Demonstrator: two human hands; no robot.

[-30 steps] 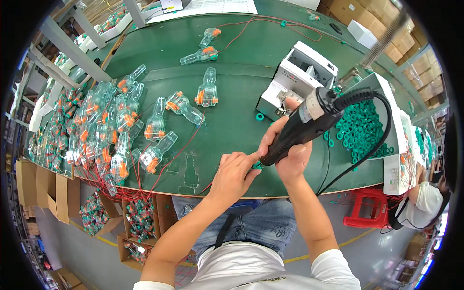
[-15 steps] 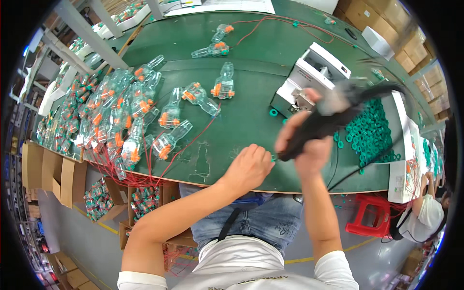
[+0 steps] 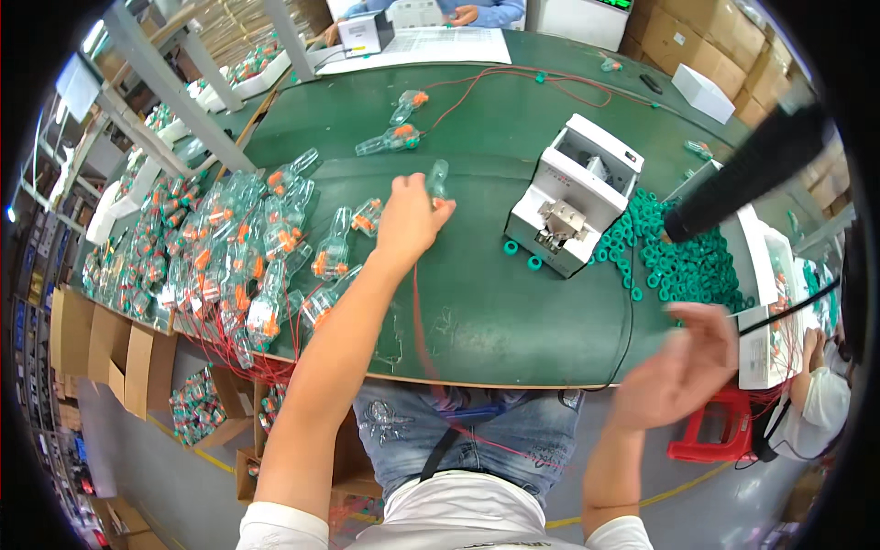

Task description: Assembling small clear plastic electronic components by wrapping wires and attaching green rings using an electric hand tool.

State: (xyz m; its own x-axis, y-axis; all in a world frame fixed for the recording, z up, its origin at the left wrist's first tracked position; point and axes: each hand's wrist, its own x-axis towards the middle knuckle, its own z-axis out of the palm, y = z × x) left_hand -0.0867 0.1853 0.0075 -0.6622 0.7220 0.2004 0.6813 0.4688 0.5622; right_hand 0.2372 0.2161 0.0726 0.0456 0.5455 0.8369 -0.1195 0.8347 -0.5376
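Observation:
My left hand (image 3: 412, 220) reaches over the bench, fingers closed at the lower, orange end of a clear plastic housing (image 3: 440, 176). The hand partly hides that end. A blurred red wire (image 3: 422, 321) hangs from near this hand over the bench edge and across my lap. My right hand (image 3: 683, 367), smeared by motion, is above the front right edge, fingers apart and nothing in it. Above and beyond it hangs a black, rod-shaped power tool (image 3: 747, 174), apart from the hand. More clear housings with orange parts (image 3: 332, 247) lie left of my left hand.
A white bench-top machine (image 3: 577, 197) stands right of centre, beside a heap of green rings (image 3: 683, 261). Many housings are piled at the left (image 3: 229, 234). Open cartons (image 3: 137, 367) and a red stool (image 3: 720, 431) are below the bench. People sit across (image 3: 495, 13) and at right (image 3: 816, 403).
My right hand has let go of the black tool and moved right; the tool now hangs higher up. My left hand has gone from the front edge up to the clear housing. The view has tilted upward.

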